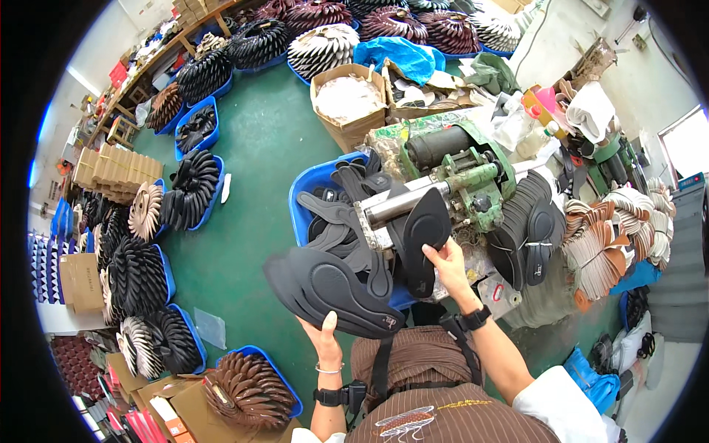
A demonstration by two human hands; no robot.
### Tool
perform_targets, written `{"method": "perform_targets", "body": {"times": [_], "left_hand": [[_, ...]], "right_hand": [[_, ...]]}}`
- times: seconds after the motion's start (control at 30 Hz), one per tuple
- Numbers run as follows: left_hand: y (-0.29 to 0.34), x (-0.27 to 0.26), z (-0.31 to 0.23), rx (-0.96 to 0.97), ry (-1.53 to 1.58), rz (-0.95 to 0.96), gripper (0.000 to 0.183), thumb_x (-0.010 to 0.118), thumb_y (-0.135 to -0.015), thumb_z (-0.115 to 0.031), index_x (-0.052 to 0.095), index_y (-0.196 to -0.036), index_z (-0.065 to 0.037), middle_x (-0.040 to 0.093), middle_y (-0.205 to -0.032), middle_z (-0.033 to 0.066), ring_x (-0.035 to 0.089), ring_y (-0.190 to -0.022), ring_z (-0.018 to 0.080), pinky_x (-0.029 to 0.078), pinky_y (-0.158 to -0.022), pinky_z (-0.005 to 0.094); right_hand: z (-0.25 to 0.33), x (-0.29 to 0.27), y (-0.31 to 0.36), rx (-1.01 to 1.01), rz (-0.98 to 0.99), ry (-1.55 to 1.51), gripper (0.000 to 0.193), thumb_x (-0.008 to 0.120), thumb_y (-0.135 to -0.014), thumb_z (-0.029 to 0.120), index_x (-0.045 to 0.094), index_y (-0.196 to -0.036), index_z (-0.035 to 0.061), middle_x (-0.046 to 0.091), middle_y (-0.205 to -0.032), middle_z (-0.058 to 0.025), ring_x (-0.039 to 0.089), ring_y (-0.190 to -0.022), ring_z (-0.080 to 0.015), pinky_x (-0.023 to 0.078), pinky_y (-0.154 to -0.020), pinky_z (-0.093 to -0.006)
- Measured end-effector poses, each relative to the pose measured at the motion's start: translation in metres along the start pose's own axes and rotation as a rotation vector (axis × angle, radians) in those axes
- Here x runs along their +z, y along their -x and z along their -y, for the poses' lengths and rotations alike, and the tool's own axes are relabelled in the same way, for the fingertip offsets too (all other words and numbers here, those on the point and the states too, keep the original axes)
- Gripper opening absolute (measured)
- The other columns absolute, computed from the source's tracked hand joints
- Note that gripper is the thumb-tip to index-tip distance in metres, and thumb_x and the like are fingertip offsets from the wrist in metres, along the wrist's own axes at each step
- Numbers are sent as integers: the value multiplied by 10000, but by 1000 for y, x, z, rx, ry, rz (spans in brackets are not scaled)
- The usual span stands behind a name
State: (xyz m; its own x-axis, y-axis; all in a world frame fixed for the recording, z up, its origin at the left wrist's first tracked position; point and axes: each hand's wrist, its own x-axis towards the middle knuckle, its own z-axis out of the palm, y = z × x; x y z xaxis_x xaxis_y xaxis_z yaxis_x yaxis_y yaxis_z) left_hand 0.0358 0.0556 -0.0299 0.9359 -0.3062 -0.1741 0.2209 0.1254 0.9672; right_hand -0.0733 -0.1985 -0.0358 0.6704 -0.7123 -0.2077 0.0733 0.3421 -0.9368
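My left hand (323, 341) is closed on a fanned stack of black insoles (336, 292), thumb on top, held low in front of the machine. My right hand (449, 270) pinches the edge of a single black insole (427, 235), which stands tilted at the front of the green machine (480, 173) with its metal roller (399, 203). Whether the insole touches the roller, I cannot tell. Under the roller, a blue tub (299, 210) holds loose black insoles (332, 210). My fingers beneath the stack are hidden.
Right of the machine stands a row of black insoles (517, 229), one bundle tied, beside tied brown and white bundles (598, 244). A cardboard box (347, 103) with white pieces is behind the tub. Blue tubs of shoe parts line the green floor (247, 148) at left and back.
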Motion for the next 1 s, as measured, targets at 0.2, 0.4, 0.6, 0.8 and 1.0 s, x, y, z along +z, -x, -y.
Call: {"method": "perform_targets", "body": {"times": [0.2,0.4,0.6,0.8,1.0], "left_hand": [[5,18,-6,33,-69,57,949,733,-709,-206,177,-1443,27,287,-1439,159,307,-1317,276,209,-1110,380],[7,35,-12,3,-138,116,1007,764,-691,-165,127,-1445,34,296,-1411,181,299,-1314,283,219,-1105,384],[6,48,14,55,-261,58,1086,814,-661,-220,108,-1438,60,216,-1449,224,233,-1349,304,172,-1124,399],[6,59,17,-1,-157,40,1065,802,-707,-272,104,-1440,58,204,-1463,211,220,-1354,296,163,-1128,395],[0,50,11,-50,-54,44,842,693,-795,-208,187,-1420,44,312,-1405,179,343,-1275,274,243,-1093,396]], "right_hand": [[-40,-20,33,179,-22,131,274,648,-854,63,596,-1104,-36,641,-1007,-36,568,-901,-91,470,-800,-264],[21,35,11,339,57,58,346,586,-923,304,656,-912,-35,661,-821,-29,593,-670,-85,510,-606,-251],[31,62,65,50,204,397,383,782,-740,146,563,-982,-53,655,-918,-121,559,-846,-88,487,-754,-278],[23,50,69,-5,23,253,366,694,-805,29,534,-1130,-27,625,-1063,-84,555,-959,-120,458,-867,-282],[-6,-15,81,61,-18,61,446,605,-836,-57,485,-1265,-33,594,-1185,-81,555,-1073,-148,424,-958,-297]]}}
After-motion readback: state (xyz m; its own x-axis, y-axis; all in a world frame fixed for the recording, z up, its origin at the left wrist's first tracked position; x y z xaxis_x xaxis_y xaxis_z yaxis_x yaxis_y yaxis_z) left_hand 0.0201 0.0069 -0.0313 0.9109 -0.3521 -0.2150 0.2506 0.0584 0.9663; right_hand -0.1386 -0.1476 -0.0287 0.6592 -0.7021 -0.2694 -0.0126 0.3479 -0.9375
